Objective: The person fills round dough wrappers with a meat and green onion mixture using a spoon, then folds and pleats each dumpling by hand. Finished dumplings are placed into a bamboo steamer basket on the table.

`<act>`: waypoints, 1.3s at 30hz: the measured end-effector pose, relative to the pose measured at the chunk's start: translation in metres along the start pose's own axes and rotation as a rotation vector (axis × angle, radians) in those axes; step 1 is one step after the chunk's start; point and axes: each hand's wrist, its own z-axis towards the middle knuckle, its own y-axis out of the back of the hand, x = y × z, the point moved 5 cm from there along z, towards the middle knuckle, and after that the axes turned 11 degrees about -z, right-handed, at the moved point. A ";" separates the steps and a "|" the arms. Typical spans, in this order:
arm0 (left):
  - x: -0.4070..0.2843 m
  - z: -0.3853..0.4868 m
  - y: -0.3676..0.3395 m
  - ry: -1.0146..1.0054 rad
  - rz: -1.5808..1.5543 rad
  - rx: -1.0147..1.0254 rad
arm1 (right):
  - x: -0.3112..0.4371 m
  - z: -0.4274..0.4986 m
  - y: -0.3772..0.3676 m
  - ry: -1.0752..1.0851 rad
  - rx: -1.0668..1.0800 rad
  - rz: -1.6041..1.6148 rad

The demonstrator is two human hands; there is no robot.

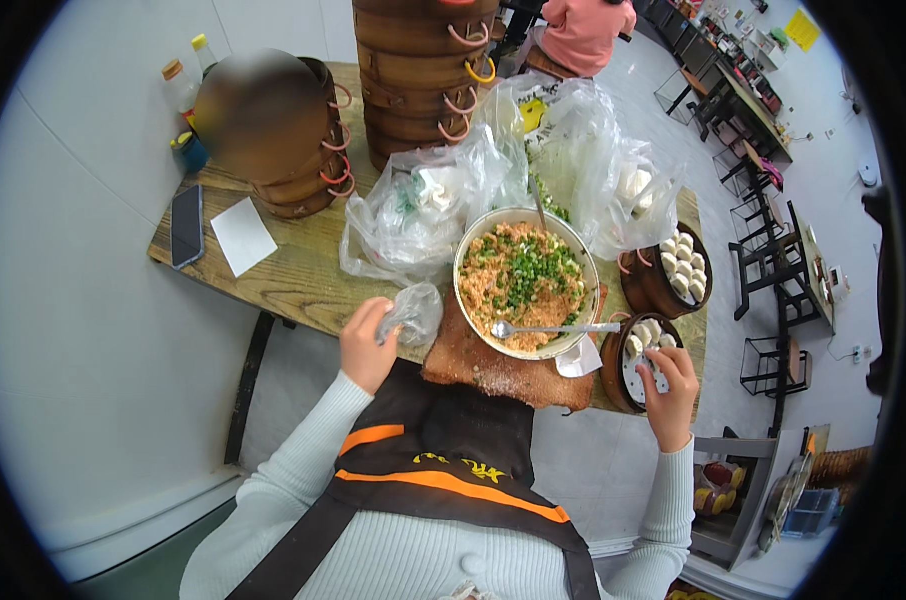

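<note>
My left hand (368, 346) is at the front edge of the wooden table, its fingers closed on a small clear plastic bag (417, 312). My right hand (670, 390) reaches over the nearer small steamer basket (612, 366), thumb and fingers bent towards each other above its perforated white liner (634, 384). Whether anything is between those fingertips is hidden. A few white dumplings (645, 334) lie at the far side of this basket. Between my hands stands a large bowl of minced filling (498, 285) topped with chopped green onion (535, 274). A metal spoon (550, 328) lies across its near side.
Tall stacked steamers (415, 82) and a shorter stack (291, 191) stand at the back. Plastic bags (400, 225) crowd behind the bowl. Another steamer (633, 289) holds several dumplings. A phone (187, 225) and white paper (243, 236) lie left. A person (584, 34) sits beyond the table.
</note>
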 end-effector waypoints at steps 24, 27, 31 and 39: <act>0.043 0.207 -0.123 -0.454 0.816 1.339 | -0.100 0.295 -0.061 0.058 0.364 -0.152; 0.040 0.209 -0.117 -0.439 0.681 1.322 | -0.097 0.301 -0.128 0.247 0.659 -0.537; 0.045 0.211 -0.121 -0.463 0.589 1.307 | -0.127 0.316 -0.186 0.144 0.771 -0.777; 0.043 0.203 -0.115 -0.441 0.602 1.282 | -0.147 0.353 -0.193 0.028 0.777 -0.637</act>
